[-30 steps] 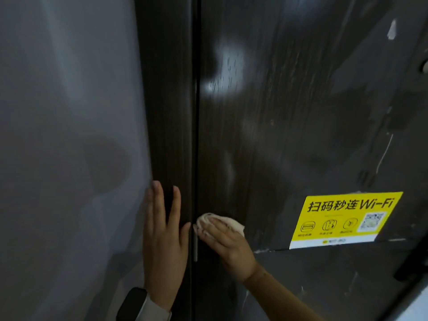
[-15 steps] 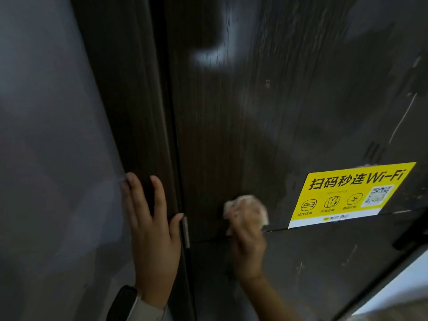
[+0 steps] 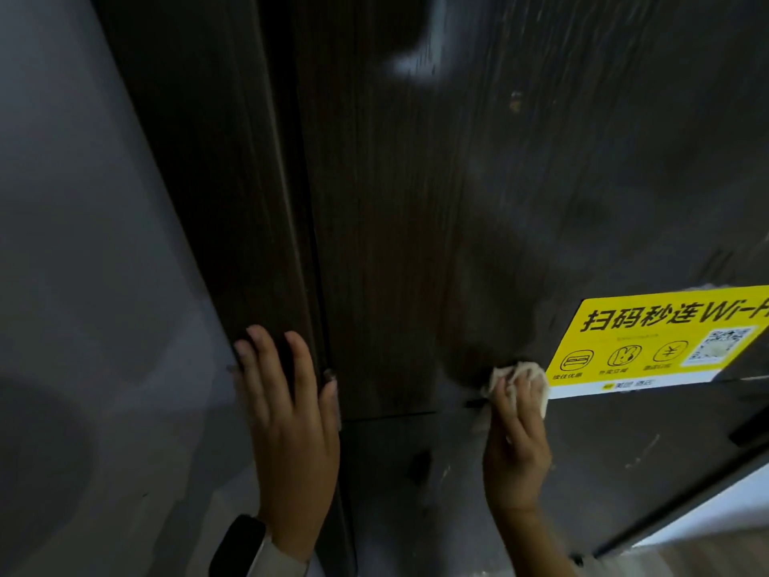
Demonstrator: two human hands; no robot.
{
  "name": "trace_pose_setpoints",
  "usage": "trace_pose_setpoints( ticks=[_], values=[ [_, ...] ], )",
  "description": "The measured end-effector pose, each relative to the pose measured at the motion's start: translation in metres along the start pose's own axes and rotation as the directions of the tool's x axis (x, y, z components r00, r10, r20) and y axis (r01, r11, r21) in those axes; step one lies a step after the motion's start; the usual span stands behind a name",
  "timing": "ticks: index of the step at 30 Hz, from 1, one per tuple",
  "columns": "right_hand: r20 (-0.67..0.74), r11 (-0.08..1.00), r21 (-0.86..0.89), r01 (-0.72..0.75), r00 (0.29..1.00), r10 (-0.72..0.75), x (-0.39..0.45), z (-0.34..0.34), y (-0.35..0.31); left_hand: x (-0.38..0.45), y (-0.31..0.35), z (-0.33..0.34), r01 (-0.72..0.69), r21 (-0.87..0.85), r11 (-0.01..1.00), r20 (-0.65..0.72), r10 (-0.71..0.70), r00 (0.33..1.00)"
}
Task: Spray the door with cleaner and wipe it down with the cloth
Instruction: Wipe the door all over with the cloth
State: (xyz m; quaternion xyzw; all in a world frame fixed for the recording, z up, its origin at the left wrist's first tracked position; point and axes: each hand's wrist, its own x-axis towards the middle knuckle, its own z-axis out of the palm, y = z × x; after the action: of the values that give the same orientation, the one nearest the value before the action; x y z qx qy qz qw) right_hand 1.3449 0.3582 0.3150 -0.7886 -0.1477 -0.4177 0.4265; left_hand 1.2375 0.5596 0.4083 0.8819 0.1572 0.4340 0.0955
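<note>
Dark wood-grain door [image 3: 416,222], streaked and smeared; crumpled pale cloth [image 3: 516,378] pressed against it.

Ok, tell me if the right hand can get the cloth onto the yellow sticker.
Probably yes. The right hand presses the cloth against the door, right beside the yellow sticker; nothing lies between them.

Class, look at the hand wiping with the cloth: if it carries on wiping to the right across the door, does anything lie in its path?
Yes. The yellow sticker is stuck on the door immediately right of the cloth pressed by the right hand.
</note>
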Motion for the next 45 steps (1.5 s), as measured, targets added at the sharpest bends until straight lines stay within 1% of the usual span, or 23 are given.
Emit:
trace_pose_setpoints(
  ticks=[2, 3, 5, 7, 9, 11, 12, 13, 15, 16, 18, 20, 22, 23, 26, 28, 29, 31, 33, 35, 37, 41, 45],
  values=[
    [-0.042, 0.982, 0.087, -0.169, 0.984, 0.174, -0.013, 0.015, -0.022, 0.001, 0.0, 0.0, 0.002, -0.017, 1.0, -0.003, -0.002, 1.0],
    [-0.012, 0.978, 0.137, -0.158, 0.987, 0.161, -0.021, 0.021, -0.035, 0.001, 0.0, 0.0, 0.001, -0.027, 1.0, -0.004, -0.001, 1.0],
    [0.185, 0.977, 0.211, 0.002, 0.982, -0.042, -0.042, 0.031, -0.058, 0.0, -0.001, -0.001, 0.001, -0.045, 0.999, -0.007, -0.001, 1.0],
    [0.395, 0.958, 0.241, 0.155, 0.886, -0.243, -0.058, 0.04, -0.072, 0.0, -0.001, -0.001, 0.006, -0.059, 0.998, -0.013, -0.007, 1.0],
    [0.484, 0.942, 0.231, 0.244, 0.811, -0.329, -0.061, 0.047, -0.072, 0.0, -0.001, -0.002, -0.003, -0.059, 0.998, -0.005, 0.002, 1.0],
    [0.502, 0.933, 0.218, 0.286, 0.787, -0.358, -0.054, 0.041, -0.058, 0.0, -0.003, -0.001, -0.019, -0.053, 0.998, 0.001, 0.019, 1.0],
    [0.468, 0.938, 0.2, 0.284, 0.813, -0.346, -0.049, 0.032, -0.045, 0.0, -0.004, -0.001, -0.025, -0.048, 0.999, 0.002, 0.025, 1.0],
    [0.406, 0.954, 0.16, 0.253, 0.864, -0.297, -0.045, 0.021, -0.028, 0.0, -0.005, 0.0, -0.029, -0.043, 0.999, 0.0, 0.029, 1.0],
    [0.204, 0.996, 0.069, 0.06, 0.976, -0.073, -0.038, 0.0, 0.002, -0.001, -0.005, 0.001, -0.035, -0.043, 0.998, -0.014, 0.035, 0.999],
    [0.083, 0.997, 0.035, -0.075, 0.994, 0.071, -0.036, -0.006, 0.01, -0.001, -0.005, 0.001, -0.036, -0.048, 0.998, -0.023, 0.035, 0.999],
    [-0.082, 0.959, 0.013, -0.283, 0.956, 0.283, -0.035, -0.002, 0.009, 0.0, -0.001, 0.001, -0.023, -0.057, 0.998, -0.037, 0.021, 0.999],
    [-0.111, 0.921, 0.094, -0.379, 0.915, 0.388, -0.041, 0.011, -0.012, 0.001, 0.003, 0.002, -0.005, -0.08, 0.997, -0.048, 0.002, 0.999],
    [0.008, 0.905, 0.195, -0.377, 0.924, 0.383, -0.056, 0.022, -0.041, 0.001, 0.006, 0.003, 0.002, -0.106, 0.994, -0.053, -0.008, 0.999],
    [0.1, 0.917, 0.206, -0.342, 0.939, 0.328, -0.066, 0.026, -0.054, 0.001, 0.006, 0.002, -0.001, -0.117, 0.993, -0.055, -0.006, 0.998],
    [0.342, 0.976, 0.193, -0.104, 0.939, 0.032, -0.08, 0.033, -0.078, 0.001, 0.004, 0.0, -0.026, -0.12, 0.992, -0.06, 0.019, 0.998],
    [0.404, 0.976, 0.202, 0.082, 0.901, -0.159, -0.072, 0.03, -0.07, 0.002, 0.001, -0.001, -0.039, -0.107, 0.994, -0.06, 0.033, 0.998],
    [0.408, 0.97, 0.207, 0.128, 0.89, -0.204, -0.067, 0.025, -0.059, 0.002, 0.001, -0.001, -0.042, -0.107, 0.993, -0.061, 0.035, 0.998],
    [0.332, 0.984, 0.157, 0.085, 0.934, -0.134, -0.057, 0.01, -0.033, 0.002, 0.0, -0.001, -0.044, -0.114, 0.993, -0.069, 0.036, 0.997],
    [0.156, 0.992, 0.077, -0.1, 0.984, 0.087, -0.046, -0.003, -0.011, 0.002, 0.001, -0.001, -0.039, -0.124, 0.992, -0.075, 0.03, 0.997],
    [-0.016, 0.958, 0.016, -0.286, 0.958, 0.286, -0.037, -0.004, -0.005, 0.002, 0.0, 0.0, -0.035, -0.134, 0.99, -0.073, 0.025, 0.997],
    [-0.083, 0.931, 0.031, -0.365, 0.927, 0.366, -0.034, 0.003, -0.012, 0.003, -0.001, 0.0, -0.034, -0.138, 0.99, -0.064, 0.025, 0.998],
    [-0.096, 0.934, 0.113, -0.34, 0.931, 0.351, -0.026, 0.006, -0.023, 0.002, -0.001, 0.0, -0.027, -0.141, 0.99, -0.061, 0.018, 0.998],
    [-0.112, 0.981, 0.172, -0.091, 0.987, 0.111, 0.045, -0.009, -0.049, 0.003, -0.001, 0.002, -0.024, -0.147, 0.989, -0.074, 0.013, 0.997]
  ],
)
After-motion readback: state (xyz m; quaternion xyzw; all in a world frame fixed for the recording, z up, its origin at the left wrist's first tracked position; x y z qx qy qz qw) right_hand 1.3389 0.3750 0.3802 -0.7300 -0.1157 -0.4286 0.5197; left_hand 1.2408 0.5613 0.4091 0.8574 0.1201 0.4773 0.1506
